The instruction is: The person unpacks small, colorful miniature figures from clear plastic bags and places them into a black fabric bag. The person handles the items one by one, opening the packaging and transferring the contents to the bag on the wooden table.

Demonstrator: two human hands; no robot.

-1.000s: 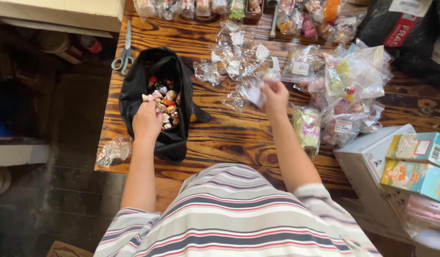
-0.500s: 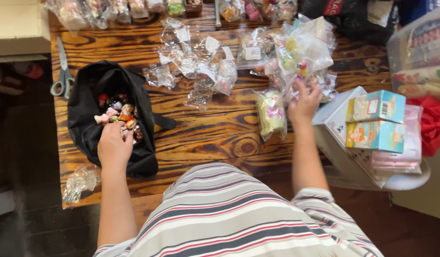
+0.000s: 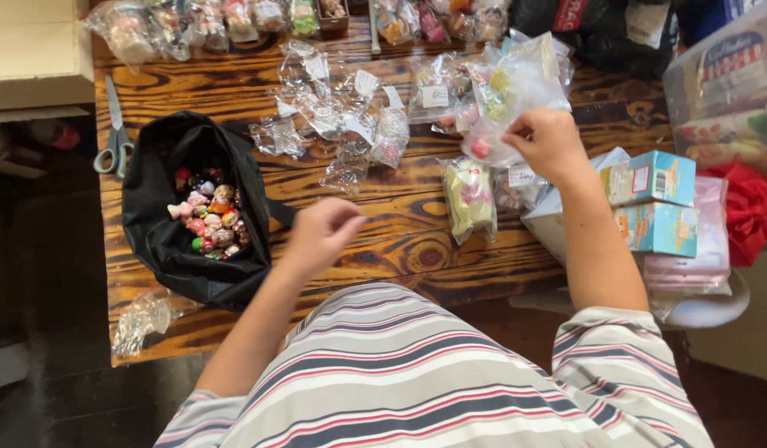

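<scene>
Right hand: the right hand [image 3: 548, 143] pinches a clear packet [image 3: 516, 87] of small toys, lifted over the tabletop [image 3: 400, 241].
Left hand: the left hand [image 3: 321, 235], fingers loosely curled on nothing, hovers beside the black bag [image 3: 163, 241] of figurines [image 3: 207, 217].
Risk: a thin pinch on slick plastic could let the packet slip into the loose wrappers [image 3: 334, 116].
Edges: boxes [image 3: 653, 199] crowd the right edge; scissors [image 3: 114, 137] lie near the left.
Open room: bare wood between the hands only.
</scene>
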